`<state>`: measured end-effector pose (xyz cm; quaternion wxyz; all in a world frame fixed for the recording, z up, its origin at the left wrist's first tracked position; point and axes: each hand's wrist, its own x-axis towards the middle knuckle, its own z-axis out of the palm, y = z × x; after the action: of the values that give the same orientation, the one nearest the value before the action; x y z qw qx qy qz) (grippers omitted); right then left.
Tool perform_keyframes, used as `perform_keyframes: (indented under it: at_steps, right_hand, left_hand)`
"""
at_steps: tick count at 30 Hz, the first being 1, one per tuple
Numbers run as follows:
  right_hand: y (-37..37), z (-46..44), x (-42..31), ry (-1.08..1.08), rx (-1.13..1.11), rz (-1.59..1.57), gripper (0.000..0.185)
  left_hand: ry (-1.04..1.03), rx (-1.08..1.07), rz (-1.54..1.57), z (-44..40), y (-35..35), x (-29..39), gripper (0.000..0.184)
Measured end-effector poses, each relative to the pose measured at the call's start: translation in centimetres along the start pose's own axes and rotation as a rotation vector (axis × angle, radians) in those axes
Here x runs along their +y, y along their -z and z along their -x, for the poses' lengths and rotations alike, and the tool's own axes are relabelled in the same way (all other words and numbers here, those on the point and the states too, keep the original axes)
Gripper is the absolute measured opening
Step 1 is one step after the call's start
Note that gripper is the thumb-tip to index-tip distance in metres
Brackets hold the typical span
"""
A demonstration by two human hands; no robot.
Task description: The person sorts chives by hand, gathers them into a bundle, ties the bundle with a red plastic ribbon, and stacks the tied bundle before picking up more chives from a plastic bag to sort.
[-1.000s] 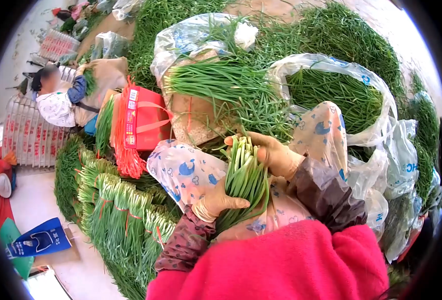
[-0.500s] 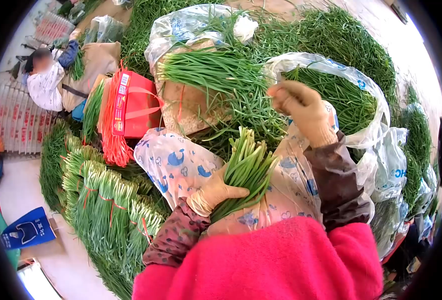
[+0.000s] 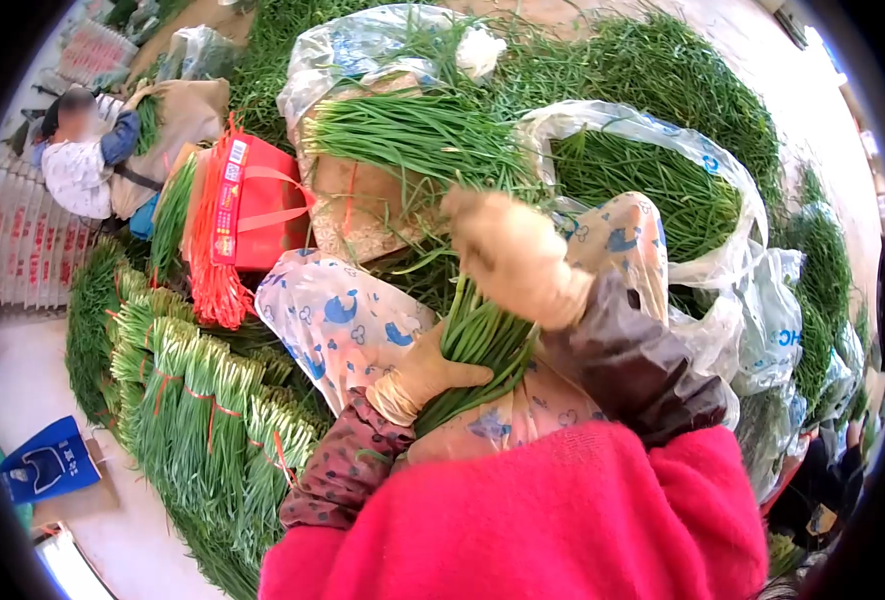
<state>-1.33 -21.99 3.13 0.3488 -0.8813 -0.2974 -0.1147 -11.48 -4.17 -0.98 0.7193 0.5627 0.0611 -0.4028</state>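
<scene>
Gripping: the left hand (image 3: 428,372) has its thumb across a loose bunch of long green leafy stems (image 3: 485,345), fingers wrapped beneath, down over the lap!
Right hand: a gloved blur (image 3: 518,255) right over the bunch's upper end, fingers seemingly bent; whether it's open, closed or pinching a stem, I cannot tell.
Bunch: slanting across the lap, cut ends up and partly hidden by that right hand, no tie in sight on what shows.
Slip risk: only the left hand clearly has it, so a slack thumb could let the outer stems slide down the slick whale-print plastic covering (image 3: 348,308).
Bruise risk: squeeze too hard, and those soft stems could crease under the thumb.
Snag risk: the right hand is close to loose greens; a trailing leaf could catch and pull stems out of line.
Beyond the knees: a pale-ended sheaf of green stems (image 3: 403,130) lies over a speckled board (image 3: 368,220), beside a red box with strap handles (image 3: 275,225).
Left side: red-banded green bundles (image 3: 198,400), packed close together.
</scene>
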Motion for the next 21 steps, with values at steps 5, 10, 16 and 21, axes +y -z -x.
perform_keyframes:
  at_steps: [5,10,16,21]
  right_hand:
    - [4.9,-2.3,6.3,-0.817,-0.107,-0.157,0.023]
    - [4.5,2.3,8.4,-0.652,-0.607,-0.456,0.049]
    - [3.2,-0.5,5.5,-0.298,-0.094,-0.918,0.042]
    - [1.3,1.1,2.8,-0.382,-0.774,-0.894,0.042]
  left_hand:
    - [-0.032,-0.063,0.155,1.2,-0.3,2.1,0.078]
    - [-0.008,-0.113,0.254,2.1,0.7,3.9,0.083]
    - [0.079,-0.250,0.093,0.7,1.7,4.5,0.088]
    - [0.091,-0.292,0.154,-0.6,0.8,5.0,0.096]
